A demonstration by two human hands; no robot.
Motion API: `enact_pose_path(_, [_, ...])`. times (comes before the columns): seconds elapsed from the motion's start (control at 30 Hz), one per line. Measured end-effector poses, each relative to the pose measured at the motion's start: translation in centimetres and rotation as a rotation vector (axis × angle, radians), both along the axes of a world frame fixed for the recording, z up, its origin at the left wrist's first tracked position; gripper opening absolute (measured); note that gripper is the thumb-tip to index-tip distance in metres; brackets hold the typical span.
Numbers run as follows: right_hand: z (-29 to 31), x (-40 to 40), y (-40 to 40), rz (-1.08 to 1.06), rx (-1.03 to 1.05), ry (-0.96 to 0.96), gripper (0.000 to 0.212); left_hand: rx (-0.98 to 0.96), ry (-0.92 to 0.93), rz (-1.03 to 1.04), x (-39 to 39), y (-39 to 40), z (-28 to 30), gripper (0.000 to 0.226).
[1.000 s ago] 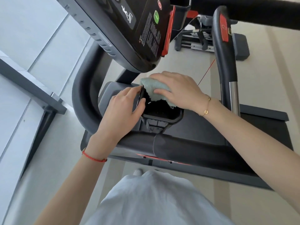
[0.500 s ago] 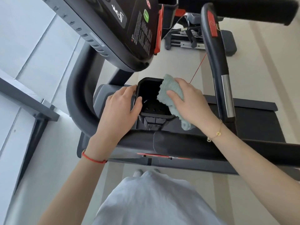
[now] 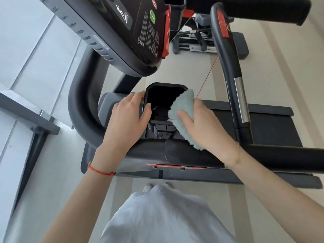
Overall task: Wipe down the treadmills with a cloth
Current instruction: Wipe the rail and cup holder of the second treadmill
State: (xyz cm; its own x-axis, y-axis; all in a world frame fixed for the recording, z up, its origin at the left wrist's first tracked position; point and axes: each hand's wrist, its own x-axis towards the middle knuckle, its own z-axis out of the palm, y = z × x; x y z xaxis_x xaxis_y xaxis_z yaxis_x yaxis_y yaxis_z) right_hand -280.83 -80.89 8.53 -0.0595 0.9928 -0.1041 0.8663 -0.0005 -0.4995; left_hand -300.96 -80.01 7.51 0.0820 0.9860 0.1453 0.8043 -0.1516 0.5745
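The right hand (image 3: pixel 201 123) pinches the cloth (image 3: pixel 182 118) over the right rim of the tray (image 3: pixel 164 86); soft, light, likely bunches. The left hand (image 3: pixel 128 118) grips the tray's left rim.

Pale teal cloth (image 3: pixel 184 109), black treadmill (image 3: pixel 192 153)

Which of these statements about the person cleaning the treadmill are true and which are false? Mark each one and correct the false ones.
1. The right hand holds a light blue cloth. True.
2. The left hand grips the black cup holder. True.
3. The cloth lies on the floor. False: it is against the cup holder's right rim.
4. The left wrist bears a red bracelet. True.
5. The green button is on the handrail. False: it is on the console.
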Motion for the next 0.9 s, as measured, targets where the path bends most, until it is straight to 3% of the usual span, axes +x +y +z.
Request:
enact_pose_path(0.17, [0.4,0.2,4.4,0.096,0.081,-0.054,0.043,0.005,-0.01,-0.01,0.1,0.0,0.2,0.04])
enact_pose_path(0.37, [0.9,-1.9,9.4,0.546,0.26,-0.396,0.043,0.028,-0.002,0.012,0.2,-0.1,0.4,0.043])
enact_pose_path(0.43, [0.8,-1.7,9.1,0.587,0.29,-0.35,0.047,0.02,0.003,0.016,0.2,0.0,0.3,0.045])
enact_pose_path(0.6, [0.5,2.9,7.7,0.5,0.128,0.012,0.045,0.007,0.021,0.042,0.2,0.0,0.3,0.041])
enact_pose_path(0.77, [1.4,-1.7,10.1,0.635,0.194,-0.235,0.04,0.014,0.028,0.041,0.4,0.0,0.2,0.035])
enact_pose_path(0.9, [1.0,-2.6,10.4,0.667,0.202,-0.266,0.038,0.004,0.033,0.054,0.4,0.0,0.3,0.034])
